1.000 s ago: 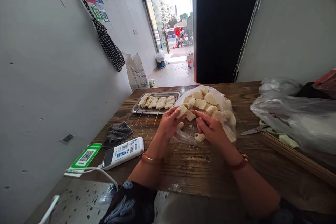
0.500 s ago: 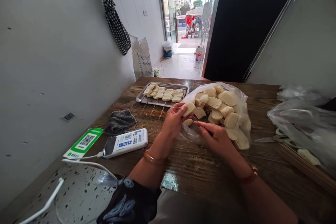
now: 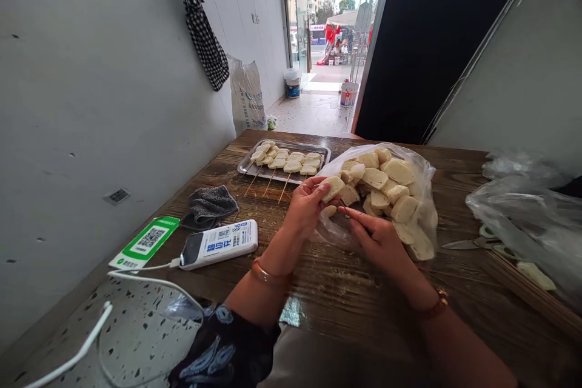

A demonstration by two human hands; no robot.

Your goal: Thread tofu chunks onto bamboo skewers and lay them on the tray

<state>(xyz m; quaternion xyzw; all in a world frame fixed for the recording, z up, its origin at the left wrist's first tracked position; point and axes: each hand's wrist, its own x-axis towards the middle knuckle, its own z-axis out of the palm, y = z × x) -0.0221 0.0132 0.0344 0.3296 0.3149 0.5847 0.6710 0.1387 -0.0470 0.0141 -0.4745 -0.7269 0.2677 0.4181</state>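
Near the middle of the table, my left hand (image 3: 307, 203) grips a pale bread slice (image 3: 333, 188) between thumb and fingers. Just to its right, my right hand (image 3: 373, 233) pinches a thin wooden skewer (image 3: 344, 206), its tip pointing up toward the slice. Whether the tip has entered the bread I cannot tell. Behind both hands lies an open clear plastic bag (image 3: 430, 194) heaped with similar slices. On a metal tray (image 3: 243, 165) beyond my left hand, bread slices on skewers (image 3: 293, 163) lie in rows, their sticks reaching past the near rim.
At left are a dark grey cloth (image 3: 209, 206), a white power bank (image 3: 220, 245) with a cable, and a green QR card (image 3: 148, 242). Scissors (image 3: 464, 244), a bundle of sticks (image 3: 527, 282) and plastic bags (image 3: 522, 206) lie at right.
My hands stay close together with the slice and skewer, which have shifted slightly right in the picture. The whole view has moved a little; nothing was let go.
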